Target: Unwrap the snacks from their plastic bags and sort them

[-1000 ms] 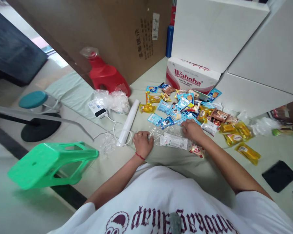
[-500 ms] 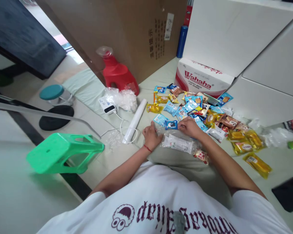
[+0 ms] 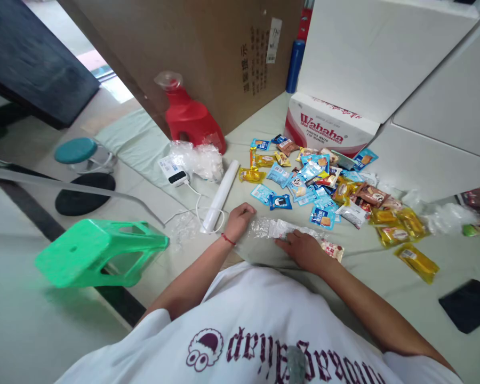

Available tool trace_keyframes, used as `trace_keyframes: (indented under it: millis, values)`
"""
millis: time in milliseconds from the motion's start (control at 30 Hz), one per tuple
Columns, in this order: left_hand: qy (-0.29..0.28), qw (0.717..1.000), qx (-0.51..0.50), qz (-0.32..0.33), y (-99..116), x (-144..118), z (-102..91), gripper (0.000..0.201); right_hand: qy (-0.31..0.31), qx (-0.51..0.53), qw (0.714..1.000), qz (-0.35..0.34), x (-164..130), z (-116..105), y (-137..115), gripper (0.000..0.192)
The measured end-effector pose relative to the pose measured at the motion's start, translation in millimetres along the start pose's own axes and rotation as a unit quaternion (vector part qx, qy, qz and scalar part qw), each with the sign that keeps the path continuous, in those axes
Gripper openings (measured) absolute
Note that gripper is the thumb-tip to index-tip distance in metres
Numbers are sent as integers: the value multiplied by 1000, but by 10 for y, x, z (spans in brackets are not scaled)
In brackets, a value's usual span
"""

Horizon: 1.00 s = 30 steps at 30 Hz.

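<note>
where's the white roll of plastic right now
In the head view, the white roll of plastic lies on the floor just left of the left hand, beside the white power bank.

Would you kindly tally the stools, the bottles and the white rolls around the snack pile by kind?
Stools: 2, green stool and teal stool
Bottles: 2, red bottle and blue bottle
White rolls: 1, white roll
Total: 5

A pale floor [image 3: 32,330] runs under a tipped green stool [image 3: 100,256], a big brown box [image 3: 208,48], white boards [image 3: 376,48] and a dark table [image 3: 28,58].
</note>
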<state>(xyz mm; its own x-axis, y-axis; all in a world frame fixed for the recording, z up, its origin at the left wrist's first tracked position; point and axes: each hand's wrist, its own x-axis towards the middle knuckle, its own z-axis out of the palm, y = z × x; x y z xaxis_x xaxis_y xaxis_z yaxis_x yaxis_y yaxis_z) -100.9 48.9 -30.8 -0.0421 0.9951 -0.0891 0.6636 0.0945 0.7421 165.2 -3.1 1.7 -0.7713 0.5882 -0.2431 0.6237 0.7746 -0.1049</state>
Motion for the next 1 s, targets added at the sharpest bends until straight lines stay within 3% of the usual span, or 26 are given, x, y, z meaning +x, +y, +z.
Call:
trace_keyframes:
  millis: [100, 200, 333, 467, 633, 700, 833, 933, 1000]
  values:
    - [-5, 998, -29, -46, 79, -32, -18, 33, 3, 4, 1000, 19, -2, 51, -33, 49]
    - [-42, 997, 13, -57, 173, -49, 36, 51, 30, 53, 998, 7, -72, 110, -30, 53]
    - [-107, 993, 28, -33, 164, -72, 2, 18, 94, 176, 979, 28, -201, 178, -3, 74]
    - [-118, 993, -13, -18, 93, -146, -161, 11, 51, 157, 986, 28, -168, 164, -15, 68]
    - [-84, 962, -184, -184, 175, -237, -180, 37, -13, 85, 994, 68, -37, 64, -102, 61]
    - [-59, 960, -182, -202, 244, -236, -95, 55, -19, 76, 994, 79, -15, 33, -137, 56]
    - [-21, 988, -72, -138, 309, -172, 93, 77, -26, 58, 994, 89, 9, -15, -176, 51]
    - [-64, 997, -32, -26, 220, -133, 116, 59, -31, 56, 994, 86, 14, -64, -168, 52]
    - [-96, 992, -80, -20, 110, -139, 57, 58, -32, 70, 994, 83, 2, -99, -144, 52]
